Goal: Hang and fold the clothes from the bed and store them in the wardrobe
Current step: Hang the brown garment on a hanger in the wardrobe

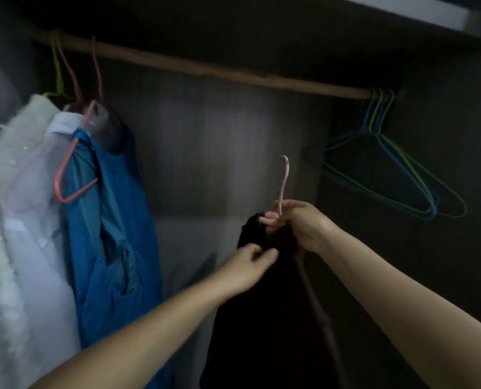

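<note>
Overhead, right hand (pixel 303 223) gripping pink hanger (pixel 283 183), left hand (pixel 250 265) pinching dark garment (pixel 267 318)

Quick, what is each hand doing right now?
Left hand: pinches the dark garment.
Right hand: grips the neck of the pink hanger that carries that garment.

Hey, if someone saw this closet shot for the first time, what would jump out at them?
Centre frame, the right hand grips a pale pink wire hanger carrying a dark garment, which the left hand pinches. At left a bright blue garment hangs from the wooden rod; empty blue and green wire hangers cluster at right.
</note>
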The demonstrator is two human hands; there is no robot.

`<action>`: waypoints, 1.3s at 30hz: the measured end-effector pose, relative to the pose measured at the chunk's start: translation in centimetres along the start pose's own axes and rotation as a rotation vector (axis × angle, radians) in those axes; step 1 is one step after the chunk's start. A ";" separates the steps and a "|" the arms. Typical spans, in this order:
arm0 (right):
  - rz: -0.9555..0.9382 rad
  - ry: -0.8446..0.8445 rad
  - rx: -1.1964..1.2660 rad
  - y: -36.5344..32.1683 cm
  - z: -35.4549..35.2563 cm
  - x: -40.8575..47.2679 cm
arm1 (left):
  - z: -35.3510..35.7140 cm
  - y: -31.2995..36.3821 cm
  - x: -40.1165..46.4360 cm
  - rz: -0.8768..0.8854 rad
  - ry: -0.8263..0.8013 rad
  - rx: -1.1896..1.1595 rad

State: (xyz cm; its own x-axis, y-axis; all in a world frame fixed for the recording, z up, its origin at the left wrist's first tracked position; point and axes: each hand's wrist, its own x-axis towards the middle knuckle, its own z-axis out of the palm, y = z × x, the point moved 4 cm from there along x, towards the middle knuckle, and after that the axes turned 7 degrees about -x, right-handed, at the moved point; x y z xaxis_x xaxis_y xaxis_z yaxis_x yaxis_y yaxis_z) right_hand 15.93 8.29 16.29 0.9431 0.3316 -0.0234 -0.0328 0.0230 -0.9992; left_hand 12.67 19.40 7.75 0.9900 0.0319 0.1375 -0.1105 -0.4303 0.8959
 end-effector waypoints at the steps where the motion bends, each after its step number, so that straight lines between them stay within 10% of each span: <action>1: -0.033 -0.008 -0.033 -0.6 1.0 0.4 | 0.6 0.6 -1.2 -0.004 -0.059 -0.009; 4: -0.157 -0.037 -0.267 -2.1 4.2 1.4 | 0.2 2.3 -3.7 0.014 -0.068 -0.231; 11: -0.425 -0.243 -1.044 -4.1 13.6 2.4 | -9.9 4.4 -5.6 0.124 0.503 -0.207; 18: -0.678 -0.163 -0.825 -12.6 20.6 3.2 | -20.1 11.0 -4.3 0.246 0.716 0.180; 29: -0.559 -0.321 -0.883 -11.5 28.6 8.0 | -29.3 8.0 -2.1 -0.353 0.595 1.214; 39: -0.756 0.006 -1.053 -7.9 25.9 7.2 | -26.8 7.9 -4.7 -0.172 0.711 1.331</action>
State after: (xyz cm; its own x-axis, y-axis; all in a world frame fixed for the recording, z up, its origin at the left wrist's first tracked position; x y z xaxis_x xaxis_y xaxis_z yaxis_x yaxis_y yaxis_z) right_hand 14.42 34.93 24.88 0.6152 0.5579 0.5571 0.7771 -0.5482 -0.3092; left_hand 4.83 40.02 25.51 0.6923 0.4132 0.5916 0.5410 -0.8397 -0.0466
